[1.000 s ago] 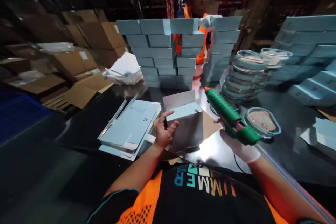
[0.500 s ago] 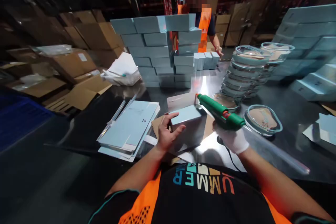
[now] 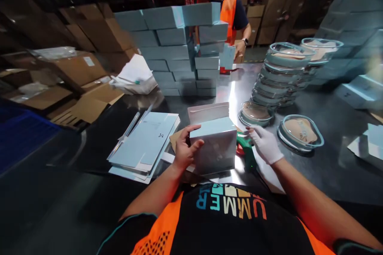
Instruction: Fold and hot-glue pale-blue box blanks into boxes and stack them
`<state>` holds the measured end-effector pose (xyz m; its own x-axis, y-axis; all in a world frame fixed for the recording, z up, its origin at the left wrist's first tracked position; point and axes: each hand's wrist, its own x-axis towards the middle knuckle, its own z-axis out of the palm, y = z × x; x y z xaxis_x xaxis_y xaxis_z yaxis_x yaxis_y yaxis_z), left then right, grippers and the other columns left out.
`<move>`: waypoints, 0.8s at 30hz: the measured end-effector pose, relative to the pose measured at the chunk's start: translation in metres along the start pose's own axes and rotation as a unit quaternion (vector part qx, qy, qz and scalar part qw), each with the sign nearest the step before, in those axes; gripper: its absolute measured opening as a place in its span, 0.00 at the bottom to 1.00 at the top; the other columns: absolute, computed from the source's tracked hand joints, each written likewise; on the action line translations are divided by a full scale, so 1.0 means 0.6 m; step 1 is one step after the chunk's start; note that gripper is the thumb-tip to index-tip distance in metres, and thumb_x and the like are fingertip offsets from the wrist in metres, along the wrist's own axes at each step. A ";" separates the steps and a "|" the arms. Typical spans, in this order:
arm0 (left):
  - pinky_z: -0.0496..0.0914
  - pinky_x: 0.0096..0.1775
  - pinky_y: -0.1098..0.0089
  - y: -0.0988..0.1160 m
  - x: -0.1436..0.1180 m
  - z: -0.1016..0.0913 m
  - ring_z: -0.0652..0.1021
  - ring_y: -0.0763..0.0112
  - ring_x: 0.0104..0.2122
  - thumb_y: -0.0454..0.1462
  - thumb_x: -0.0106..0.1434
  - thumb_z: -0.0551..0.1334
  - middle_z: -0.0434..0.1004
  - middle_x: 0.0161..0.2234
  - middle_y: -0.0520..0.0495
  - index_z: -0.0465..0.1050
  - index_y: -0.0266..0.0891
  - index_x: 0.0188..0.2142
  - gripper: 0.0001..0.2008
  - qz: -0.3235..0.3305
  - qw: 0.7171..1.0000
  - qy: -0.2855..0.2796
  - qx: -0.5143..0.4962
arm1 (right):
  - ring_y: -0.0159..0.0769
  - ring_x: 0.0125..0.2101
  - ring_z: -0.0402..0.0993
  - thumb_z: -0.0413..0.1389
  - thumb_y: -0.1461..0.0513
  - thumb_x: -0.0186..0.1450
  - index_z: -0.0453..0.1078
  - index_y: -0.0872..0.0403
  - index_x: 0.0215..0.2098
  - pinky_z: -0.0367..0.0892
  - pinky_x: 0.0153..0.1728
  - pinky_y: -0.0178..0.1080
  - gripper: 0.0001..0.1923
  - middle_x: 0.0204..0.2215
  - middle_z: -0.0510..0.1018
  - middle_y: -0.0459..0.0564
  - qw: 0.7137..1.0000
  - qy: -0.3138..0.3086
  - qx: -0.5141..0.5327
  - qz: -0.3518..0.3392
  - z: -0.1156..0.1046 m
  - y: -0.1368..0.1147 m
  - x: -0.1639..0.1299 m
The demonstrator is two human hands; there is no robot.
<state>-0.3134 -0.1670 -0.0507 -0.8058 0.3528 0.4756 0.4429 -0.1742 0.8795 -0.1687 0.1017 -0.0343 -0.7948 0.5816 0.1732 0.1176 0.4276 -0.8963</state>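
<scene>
1. The pale blue box stands on the dark table right in front of my chest, its flap raised at the back.
2. My left hand is clamped on the box's left side, thumb on the front face and fingers curled over the top edge.
3. My right hand, in a white glove, rests fingers spread over the green glue gun, which lies on the table just beside the box's right side; I cannot tell whether the hand grips it.
4. A stack of flat box blanks lies to the left of the box.
5. Round clear lidded dishes sit to the right, with a tall pile of them behind.
6. A wall of stacked blue boxes rises at the far edge, and behind it another person in an orange vest holds a box.
</scene>
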 end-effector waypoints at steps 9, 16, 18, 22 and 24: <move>0.78 0.56 0.53 -0.030 0.017 0.011 0.84 0.51 0.53 0.65 0.57 0.76 0.82 0.51 0.37 0.82 0.42 0.40 0.30 0.107 0.993 -0.046 0.003 | 0.56 0.61 0.80 0.69 0.50 0.61 0.71 0.49 0.60 0.75 0.65 0.60 0.31 0.59 0.83 0.59 0.974 -0.117 0.139 -0.138 0.068 -0.067 0.000; 0.79 0.57 0.47 -0.035 0.025 -0.008 0.85 0.51 0.53 0.58 0.63 0.77 0.83 0.43 0.43 0.82 0.44 0.38 0.21 0.182 0.980 -0.083 -0.012 | 0.50 0.70 0.74 0.66 0.58 0.71 0.79 0.44 0.56 0.73 0.68 0.61 0.16 0.70 0.75 0.58 0.942 -0.160 0.067 -0.286 0.036 -0.029 -0.030; 0.79 0.57 0.44 -0.038 0.022 -0.019 0.84 0.49 0.55 0.55 0.66 0.75 0.83 0.44 0.42 0.83 0.45 0.37 0.17 0.203 0.974 -0.100 -0.003 | 0.49 0.68 0.76 0.64 0.61 0.73 0.80 0.43 0.60 0.76 0.65 0.57 0.17 0.69 0.77 0.58 0.930 -0.157 0.066 -0.325 0.041 -0.030 -0.040; 0.75 0.63 0.40 -0.066 -0.021 -0.032 0.80 0.41 0.62 0.62 0.46 0.83 0.81 0.56 0.36 0.78 0.47 0.56 0.43 0.073 0.991 -0.108 0.008 | 0.49 0.67 0.77 0.62 0.60 0.76 0.81 0.42 0.61 0.75 0.67 0.58 0.17 0.68 0.79 0.57 0.933 -0.126 0.071 -0.329 0.054 -0.027 -0.051; 0.77 0.61 0.43 -0.082 -0.049 -0.036 0.82 0.41 0.59 0.63 0.41 0.84 0.81 0.56 0.34 0.72 0.44 0.63 0.55 -0.038 0.990 -0.131 0.033 | 0.50 0.70 0.74 0.62 0.57 0.77 0.76 0.40 0.68 0.73 0.69 0.59 0.22 0.71 0.75 0.57 0.941 -0.116 0.071 -0.309 0.054 -0.017 -0.048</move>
<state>-0.3201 -0.1884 -0.1078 -0.7119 0.5909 0.3795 0.4158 -0.0808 0.9059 -0.1661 0.0581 -0.0436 -0.7960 0.0787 0.6002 -0.4772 0.5285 -0.7021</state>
